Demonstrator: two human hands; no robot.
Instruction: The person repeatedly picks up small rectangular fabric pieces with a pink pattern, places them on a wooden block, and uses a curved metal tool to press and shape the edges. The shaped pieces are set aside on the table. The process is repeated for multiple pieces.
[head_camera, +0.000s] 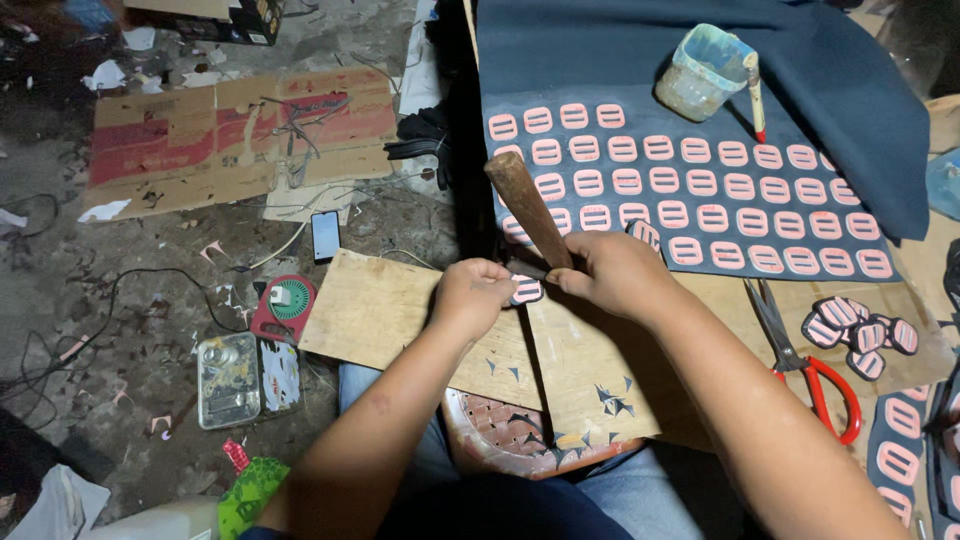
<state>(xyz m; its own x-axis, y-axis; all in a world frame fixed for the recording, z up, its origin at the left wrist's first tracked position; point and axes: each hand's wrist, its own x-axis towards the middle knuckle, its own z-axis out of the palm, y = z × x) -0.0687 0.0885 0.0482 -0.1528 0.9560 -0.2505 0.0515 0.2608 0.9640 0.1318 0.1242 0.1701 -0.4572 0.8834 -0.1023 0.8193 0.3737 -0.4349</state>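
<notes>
My left hand (472, 292) pinches a small pink oval piece with a dark edge (526, 290) over a wooden board (400, 320) resting on my lap. My right hand (612, 270) grips a tool by its brown wooden handle (528, 208), which points up and away from me; its working end is hidden between my hands. Just beyond my hands, several rows of pink oval pieces (690, 190) lie on a dark sheet (700, 70). Small dark offcuts (612, 398) are scattered on the board.
Red-handled scissors (812, 370) lie to the right by a pile of cut pieces (862, 330). A plastic cup with a brush (706, 72) stands on the dark sheet. On the dirty floor to the left are flattened cardboard (230, 130), a phone (325, 235), a clear box (228, 378) and cables.
</notes>
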